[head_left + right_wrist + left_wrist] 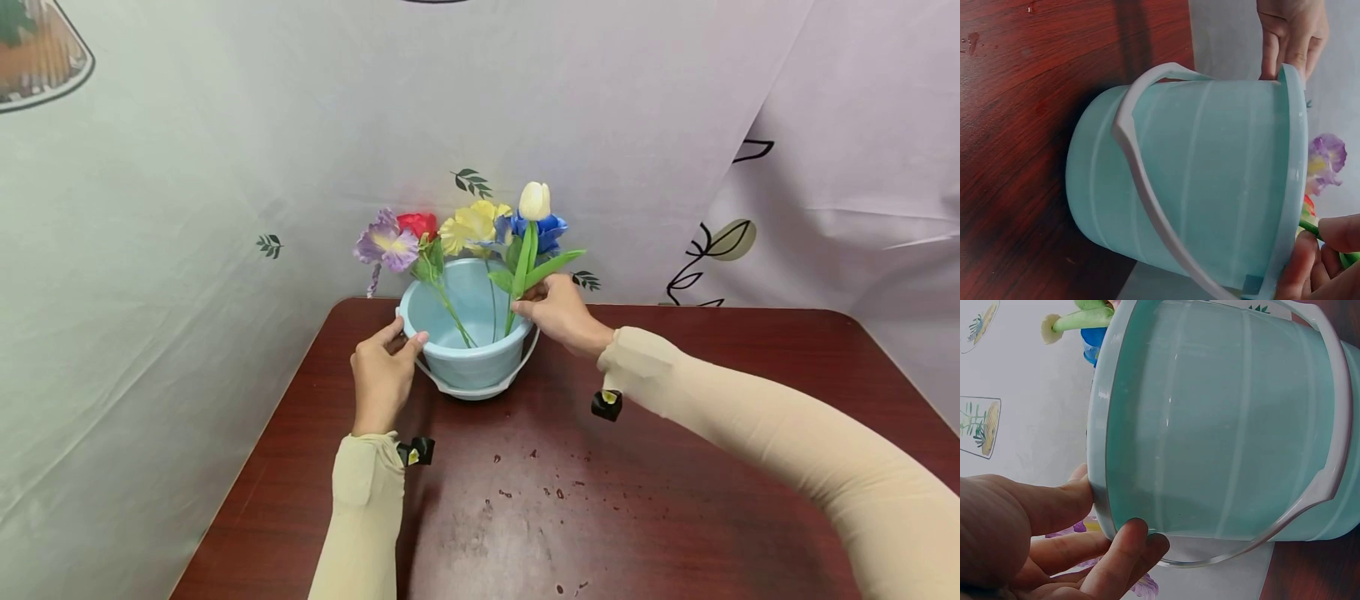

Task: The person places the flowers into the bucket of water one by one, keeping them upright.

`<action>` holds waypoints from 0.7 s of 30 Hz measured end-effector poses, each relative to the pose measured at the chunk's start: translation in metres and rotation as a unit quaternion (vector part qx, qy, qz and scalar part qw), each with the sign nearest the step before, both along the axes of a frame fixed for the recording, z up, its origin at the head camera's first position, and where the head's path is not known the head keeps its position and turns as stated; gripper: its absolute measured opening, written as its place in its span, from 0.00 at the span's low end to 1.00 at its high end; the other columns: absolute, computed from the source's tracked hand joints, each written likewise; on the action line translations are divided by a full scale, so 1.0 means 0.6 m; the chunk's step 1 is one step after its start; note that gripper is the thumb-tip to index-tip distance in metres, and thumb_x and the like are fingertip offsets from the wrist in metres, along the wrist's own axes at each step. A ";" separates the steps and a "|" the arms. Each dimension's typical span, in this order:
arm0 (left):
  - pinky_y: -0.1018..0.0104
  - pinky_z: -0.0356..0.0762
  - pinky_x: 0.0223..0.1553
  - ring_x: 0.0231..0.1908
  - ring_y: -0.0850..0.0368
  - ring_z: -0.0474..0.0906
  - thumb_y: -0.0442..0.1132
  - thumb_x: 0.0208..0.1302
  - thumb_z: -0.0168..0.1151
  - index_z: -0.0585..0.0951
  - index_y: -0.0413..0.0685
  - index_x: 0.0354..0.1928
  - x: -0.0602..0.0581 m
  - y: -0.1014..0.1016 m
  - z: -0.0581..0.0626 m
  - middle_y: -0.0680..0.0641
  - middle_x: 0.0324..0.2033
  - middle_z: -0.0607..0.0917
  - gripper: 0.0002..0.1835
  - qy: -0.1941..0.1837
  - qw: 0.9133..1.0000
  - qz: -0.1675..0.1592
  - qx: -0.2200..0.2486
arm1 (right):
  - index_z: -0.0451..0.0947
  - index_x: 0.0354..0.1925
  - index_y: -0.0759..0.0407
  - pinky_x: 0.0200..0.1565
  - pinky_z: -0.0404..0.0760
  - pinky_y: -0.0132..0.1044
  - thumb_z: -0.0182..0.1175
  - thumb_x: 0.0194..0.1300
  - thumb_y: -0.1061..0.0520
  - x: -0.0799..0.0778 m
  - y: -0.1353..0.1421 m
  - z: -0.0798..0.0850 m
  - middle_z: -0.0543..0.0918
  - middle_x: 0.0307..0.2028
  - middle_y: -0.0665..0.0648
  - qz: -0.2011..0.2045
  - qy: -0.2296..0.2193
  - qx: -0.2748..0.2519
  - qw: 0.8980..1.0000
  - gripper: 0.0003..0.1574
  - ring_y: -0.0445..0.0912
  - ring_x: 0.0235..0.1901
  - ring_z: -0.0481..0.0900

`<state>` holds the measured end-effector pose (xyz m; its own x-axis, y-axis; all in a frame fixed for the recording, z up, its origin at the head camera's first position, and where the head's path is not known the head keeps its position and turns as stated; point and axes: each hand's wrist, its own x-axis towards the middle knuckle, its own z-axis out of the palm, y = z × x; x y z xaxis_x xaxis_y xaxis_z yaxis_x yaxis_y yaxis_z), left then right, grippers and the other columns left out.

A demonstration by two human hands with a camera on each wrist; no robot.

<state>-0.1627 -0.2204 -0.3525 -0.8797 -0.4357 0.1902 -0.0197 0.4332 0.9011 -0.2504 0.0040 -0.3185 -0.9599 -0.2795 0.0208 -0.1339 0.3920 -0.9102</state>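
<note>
A light blue bucket (474,367) stands on the table with its pale handle (1342,419) hanging down at the front. My left hand (381,371) holds the bucket's left rim, thumb on the near side and fingers round the outside. With my right hand (558,312) I pinch the green stem (1310,229) of a white tulip (535,202) at the right rim; the stem's lower part is inside the bucket. Also in the bucket are a purple flower (386,241), a red flower (417,224), a yellow flower (474,227) and a blue flower (550,231), leaning outward over the rim.
The dark red wooden table (675,467) carries several small water drops (560,493) in front of the bucket. A pale printed cloth (645,150) hangs close behind the table, and another stretch runs along its left side.
</note>
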 end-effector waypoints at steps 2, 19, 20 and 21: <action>0.57 0.81 0.48 0.50 0.50 0.81 0.40 0.60 0.69 0.76 0.39 0.61 0.000 0.000 -0.001 0.39 0.54 0.81 0.27 0.001 1.000 0.000 -0.002 | 0.78 0.50 0.67 0.41 0.78 0.39 0.63 0.63 0.63 -0.001 0.001 -0.003 0.83 0.40 0.64 0.002 0.002 0.006 1.000 0.17 0.50 0.41 0.80; 0.58 0.80 0.48 0.51 0.51 0.81 0.40 0.60 0.69 0.76 0.39 0.61 -0.002 -0.002 -0.001 0.40 0.55 0.80 0.27 -0.003 1.000 -0.002 0.000 | 0.77 0.47 0.69 0.37 0.76 0.37 0.62 0.63 0.63 -0.002 0.008 -0.014 0.80 0.38 0.63 -0.004 0.006 0.004 1.000 0.15 0.48 0.36 0.75; 0.58 0.80 0.48 0.51 0.51 0.81 0.40 0.60 0.69 0.76 0.39 0.61 -0.002 -0.002 -0.001 0.40 0.55 0.80 0.27 -0.003 1.000 -0.002 0.000 | 0.77 0.47 0.69 0.36 0.75 0.36 0.62 0.63 0.63 -0.002 0.009 -0.015 0.79 0.37 0.62 -0.008 0.005 0.003 1.000 0.14 0.48 0.35 0.74; 0.58 0.80 0.48 0.50 0.51 0.81 0.40 0.60 0.69 0.76 0.39 0.61 -0.002 -0.002 -0.001 0.40 0.55 0.80 0.27 -0.003 1.000 -0.002 0.000 | 0.77 0.46 0.69 0.35 0.74 0.36 0.62 0.63 0.62 -0.002 0.010 -0.016 0.79 0.36 0.61 -0.010 0.004 0.003 1.000 0.14 0.48 0.34 0.73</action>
